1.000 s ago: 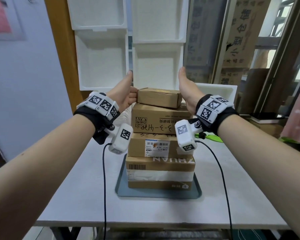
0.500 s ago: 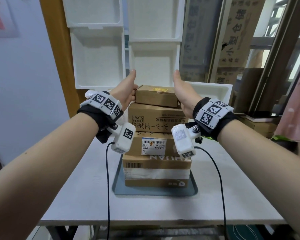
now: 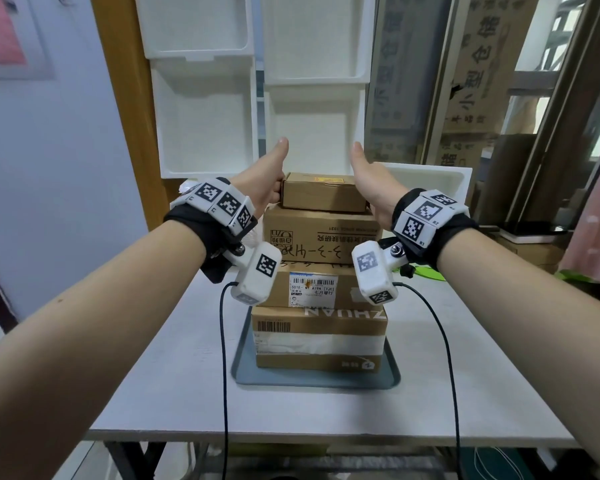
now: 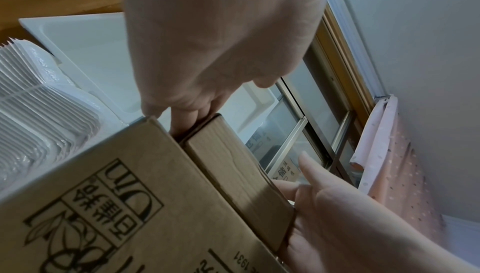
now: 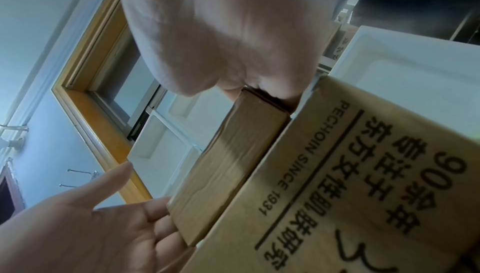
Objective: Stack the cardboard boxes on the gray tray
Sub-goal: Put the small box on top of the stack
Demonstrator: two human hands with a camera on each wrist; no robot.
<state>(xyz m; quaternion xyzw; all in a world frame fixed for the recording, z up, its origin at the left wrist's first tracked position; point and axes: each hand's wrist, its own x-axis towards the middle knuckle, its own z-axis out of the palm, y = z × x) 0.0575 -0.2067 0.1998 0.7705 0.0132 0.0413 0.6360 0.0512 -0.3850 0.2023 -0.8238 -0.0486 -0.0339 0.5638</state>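
Gray tray (image 3: 245,370): flat, on table, near centre. Bears four brown cardboard boxes stacked upright: bottom box (image 3: 319,337), taped; labelled box (image 3: 312,289); printed box (image 3: 323,237); small top box (image 3: 323,195), topmost.

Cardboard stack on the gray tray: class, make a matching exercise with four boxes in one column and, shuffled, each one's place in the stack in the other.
Things:
1. small plain box
2. box with black printed characters
3. box with white barcode label
4. box with pale tape band

Places:
A. bottom, resting on the gray tray
B. top, between the left hand and the right hand
C. second from the bottom
D. second from the top

Pairs: 1-B, 2-D, 3-C, 4-A
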